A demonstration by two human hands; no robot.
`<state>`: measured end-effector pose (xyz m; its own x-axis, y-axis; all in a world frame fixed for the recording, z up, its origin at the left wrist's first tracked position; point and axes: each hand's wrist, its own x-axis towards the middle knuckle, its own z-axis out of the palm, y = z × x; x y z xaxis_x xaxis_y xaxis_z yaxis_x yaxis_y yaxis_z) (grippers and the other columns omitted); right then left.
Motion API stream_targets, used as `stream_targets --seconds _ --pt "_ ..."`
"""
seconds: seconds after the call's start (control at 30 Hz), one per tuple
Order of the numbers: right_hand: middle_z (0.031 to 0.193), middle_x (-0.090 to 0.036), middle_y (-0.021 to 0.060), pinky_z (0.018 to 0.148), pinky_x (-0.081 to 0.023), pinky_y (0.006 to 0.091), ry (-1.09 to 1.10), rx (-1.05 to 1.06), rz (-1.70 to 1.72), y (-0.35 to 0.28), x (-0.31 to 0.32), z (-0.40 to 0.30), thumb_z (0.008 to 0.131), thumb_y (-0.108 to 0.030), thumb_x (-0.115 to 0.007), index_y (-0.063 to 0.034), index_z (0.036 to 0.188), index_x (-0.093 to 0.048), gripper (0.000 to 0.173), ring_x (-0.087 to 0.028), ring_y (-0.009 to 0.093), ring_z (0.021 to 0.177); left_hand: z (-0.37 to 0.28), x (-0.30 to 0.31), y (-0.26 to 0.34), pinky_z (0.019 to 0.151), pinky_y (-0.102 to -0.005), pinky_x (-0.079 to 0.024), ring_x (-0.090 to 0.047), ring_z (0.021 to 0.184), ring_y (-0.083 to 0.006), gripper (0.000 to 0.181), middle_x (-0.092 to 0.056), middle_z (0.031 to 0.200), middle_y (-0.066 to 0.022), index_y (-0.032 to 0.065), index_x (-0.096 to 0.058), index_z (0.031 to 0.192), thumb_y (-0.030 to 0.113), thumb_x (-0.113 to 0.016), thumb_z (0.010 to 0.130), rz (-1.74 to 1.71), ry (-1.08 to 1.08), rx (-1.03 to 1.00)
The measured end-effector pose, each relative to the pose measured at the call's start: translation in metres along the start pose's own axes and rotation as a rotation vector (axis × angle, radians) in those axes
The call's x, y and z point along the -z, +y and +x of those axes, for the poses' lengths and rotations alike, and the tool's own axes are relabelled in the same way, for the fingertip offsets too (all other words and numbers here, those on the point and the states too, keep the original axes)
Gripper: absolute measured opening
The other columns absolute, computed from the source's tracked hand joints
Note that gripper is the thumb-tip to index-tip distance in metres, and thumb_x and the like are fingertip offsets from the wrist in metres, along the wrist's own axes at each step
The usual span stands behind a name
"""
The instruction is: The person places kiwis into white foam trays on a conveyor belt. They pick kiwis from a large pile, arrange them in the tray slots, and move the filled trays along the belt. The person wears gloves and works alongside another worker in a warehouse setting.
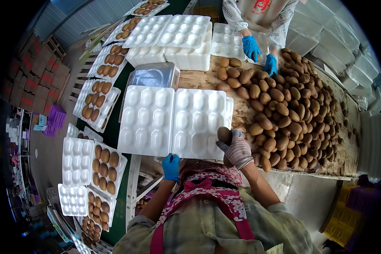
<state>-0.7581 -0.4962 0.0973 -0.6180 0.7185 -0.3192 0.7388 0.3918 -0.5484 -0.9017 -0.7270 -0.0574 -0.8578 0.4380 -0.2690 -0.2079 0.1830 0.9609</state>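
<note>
A white molded foam fruit tray (147,120), hinged to a second half with oval hollows, lies open before me with no fruit in its hollows. My left hand (171,167), in a blue glove, pinches its near edge by the fold. In my right hand (238,148), gloved in striped knit, is a brown kiwifruit (224,135) at the tray's right near corner; another fruit shows below that hand, its contact partly hidden. To the right spreads a large heap of kiwifruit (289,111) on the wooden table (193,78).
Behind the tray stand a digital scale (153,75) and stacked trays (187,58). Filled trays (106,168) line a green conveyor (119,190) at left. Across the table, a co-worker's blue-gloved hands (251,48) are over a tray by the heap. Yellow crates (341,206) stand low at right.
</note>
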Motion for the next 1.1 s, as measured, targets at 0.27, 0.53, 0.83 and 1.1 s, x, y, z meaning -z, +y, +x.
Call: stream_targets --seconds 0.27,0.53,0.83,1.1 --pt "0.116 -0.05 0.0249 0.083 -0.049 0.0429 0.058 0.052 -0.132 -0.013 -0.001 -0.011 0.076 -0.042 -0.07 0.0007 0.123 -0.043 0.069 -0.056 0.04 0.101 -0.004 -0.029 0.032 0.06 -0.0272 -0.053 -0.042 0.057 -0.0063 0.027 -0.041 0.061 0.0012 0.0052 -0.041 0.062 0.005 -0.051 0.087 -0.039 0.006 0.046" --pt "0.111 -0.057 0.0145 0.095 -0.039 0.0399 -0.094 0.456 -0.402 -0.024 -0.083 0.067 0.085 -0.037 -0.058 -0.0114 0.111 -0.055 0.037 -0.055 0.028 0.106 0.003 -0.028 0.005 0.053 -0.0252 -0.051 -0.057 0.057 -0.0109 0.02 -0.056 0.066 -0.0037 0.0006 -0.052 0.073 0.009 -0.052 0.09 -0.027 -0.045 0.137" --pt "0.14 -0.038 0.0097 0.098 -0.031 0.0546 -0.274 0.133 -1.037 0.121 0.05 0.078 0.075 -0.053 -0.063 -0.0214 0.131 -0.05 0.065 -0.03 0.032 0.131 -0.001 -0.026 -0.003 0.057 -0.0287 -0.056 -0.063 0.063 -0.0185 0.018 -0.062 0.075 -0.0096 -0.0023 -0.053 0.092 0.015 -0.051 0.094 -0.146 -0.011 0.306" --pt "0.106 -0.064 0.0052 0.083 -0.044 0.0426 -0.536 0.272 -1.226 0.086 0.047 0.124 0.071 -0.054 -0.07 -0.0083 0.105 -0.068 0.057 -0.056 0.024 0.106 -0.001 -0.021 -0.003 0.056 -0.0282 -0.053 -0.062 0.061 -0.0183 0.022 -0.063 0.071 -0.009 -0.0014 -0.056 0.096 0.02 -0.055 0.091 -0.152 0.0 0.353"
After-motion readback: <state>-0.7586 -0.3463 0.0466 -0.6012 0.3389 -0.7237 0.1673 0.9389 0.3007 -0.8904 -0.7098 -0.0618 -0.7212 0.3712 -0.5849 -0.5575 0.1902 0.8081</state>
